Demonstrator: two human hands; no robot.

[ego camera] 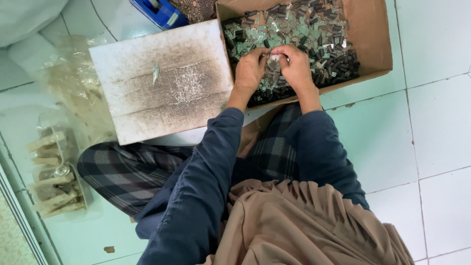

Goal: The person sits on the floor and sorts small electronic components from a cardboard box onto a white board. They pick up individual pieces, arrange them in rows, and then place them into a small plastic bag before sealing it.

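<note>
Over the box: both hands met above a cardboard box (pixel 373 34) that sat on the pale tiled floor (pixel 431 122).
Left hand: the left hand (pixel 250 68) was curled, with its fingertips pinching a small silvery part (pixel 273 61).
Right hand: the right hand (pixel 296 66) was curled too, and its fingertips pinched the same small part from the other side.
Small part: it sat between the two hands, just above the heap in the box. It was too small to see what kind of piece it was.
Box: it was full of little green chips and dark bits (pixel 314 29), all mixed up in a heap.
White board: a flat white board (pixel 162 81) with grey smudges lay just beside the box, touching its near corner. One little piece (pixel 155 71) lay on it, alone.
Blue thing: a blue tape holder (pixel 159 12) lay past the board, near the box's far corner.
Plastic bags: clear bags (pixel 73 83) lay on the floor beside the board, on the side away from the box.
Sleeves: the person wore dark blue sleeves (pixel 206 176) and checked trousers (pixel 127 172), and sat on the floor.
</note>
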